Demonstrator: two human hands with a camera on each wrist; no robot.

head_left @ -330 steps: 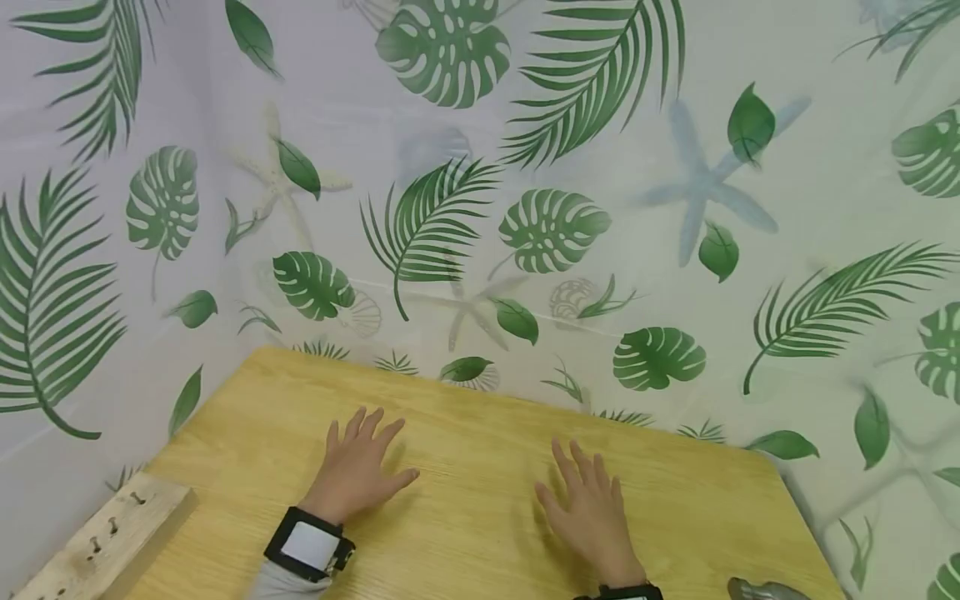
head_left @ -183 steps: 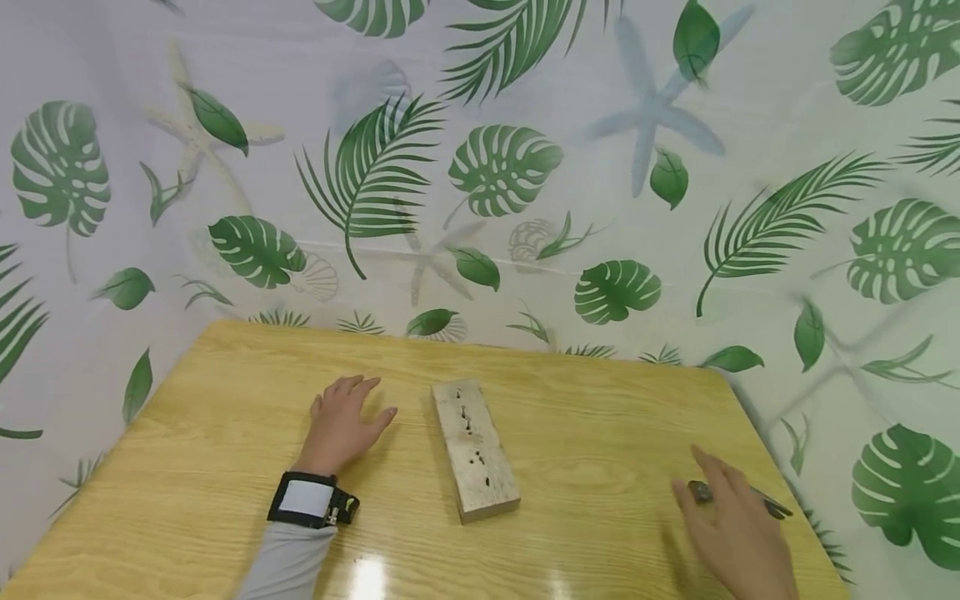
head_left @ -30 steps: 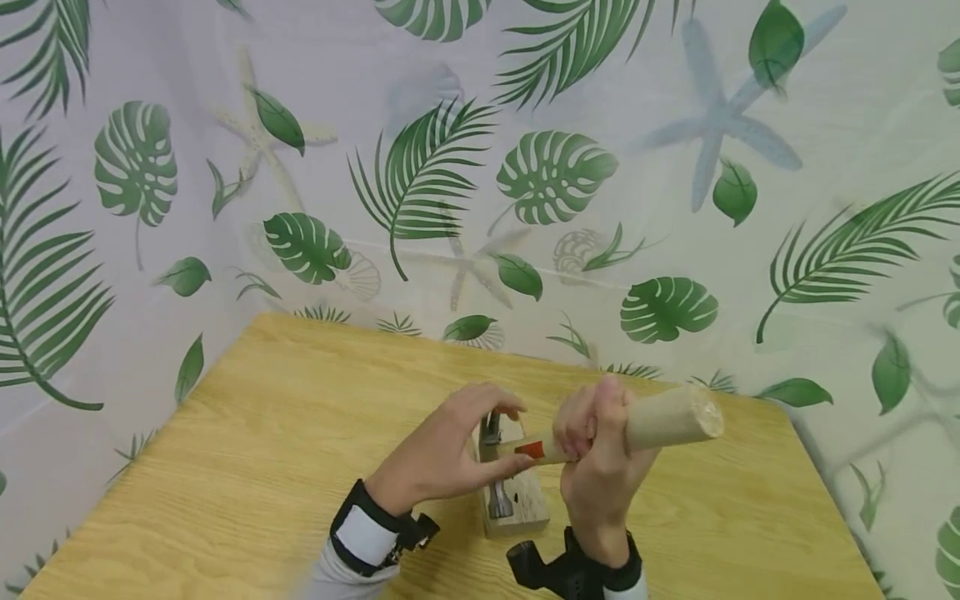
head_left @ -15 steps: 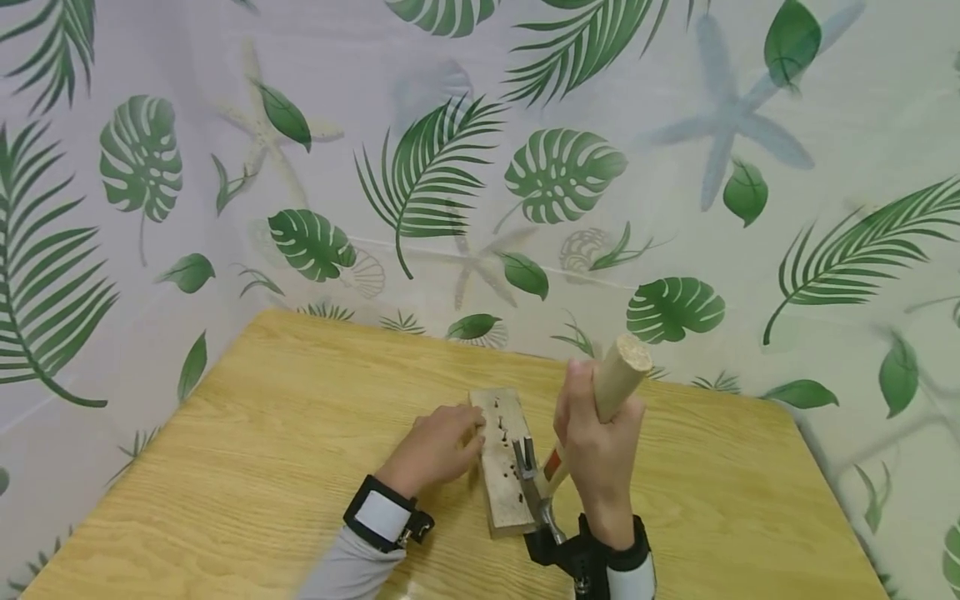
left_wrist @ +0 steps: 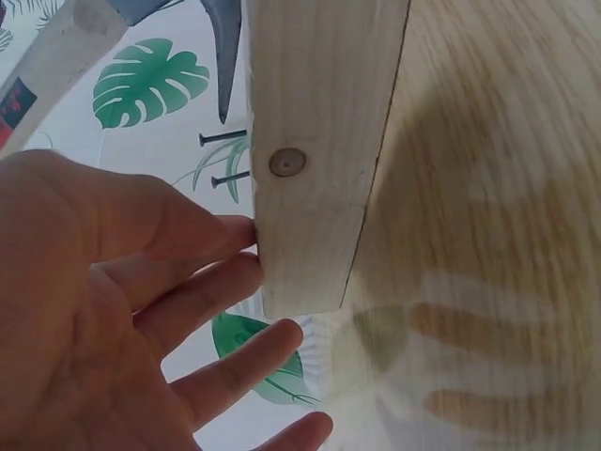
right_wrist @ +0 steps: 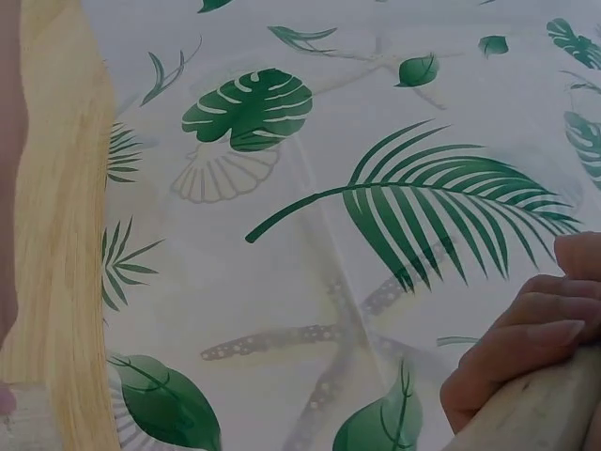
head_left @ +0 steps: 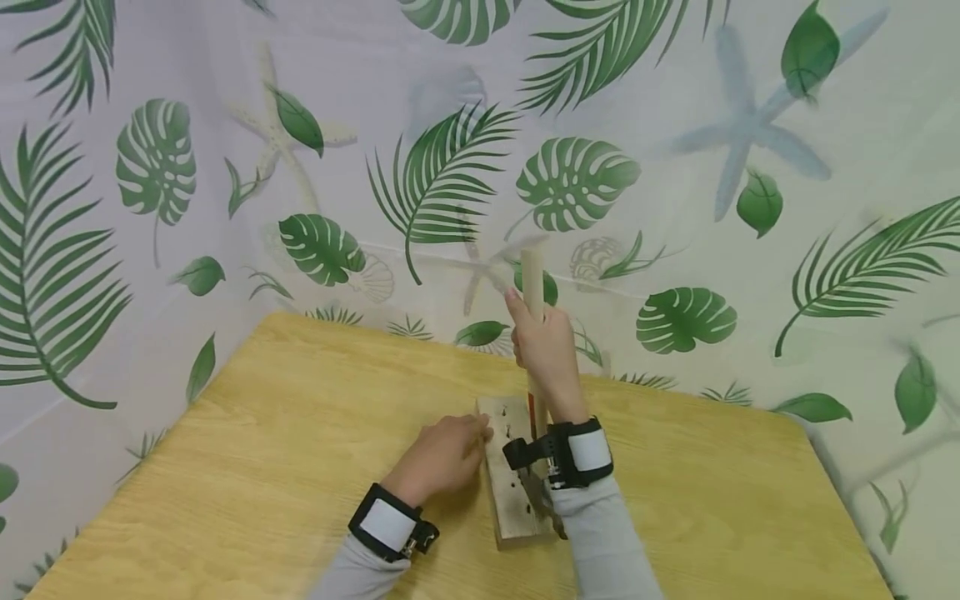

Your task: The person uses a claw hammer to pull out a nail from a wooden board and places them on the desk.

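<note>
Hammer (head_left: 532,279), gripped handle-up by the right hand (head_left: 549,354), is at the right edge of the wooden block (head_left: 513,521) on the table (head_left: 300,417), while the left hand (head_left: 441,457), fingers loosely spread, touches the block.

The head camera looks forward and down at the table (head_left: 262,417), left hand (head_left: 441,457) and right hand (head_left: 551,354) from above. The left wrist camera faces the wooden block (left_wrist: 319,85) from close by, past that hand; the right wrist camera faces mostly the leafy cloth (right_wrist: 235,272), and the head view shares both.
</note>
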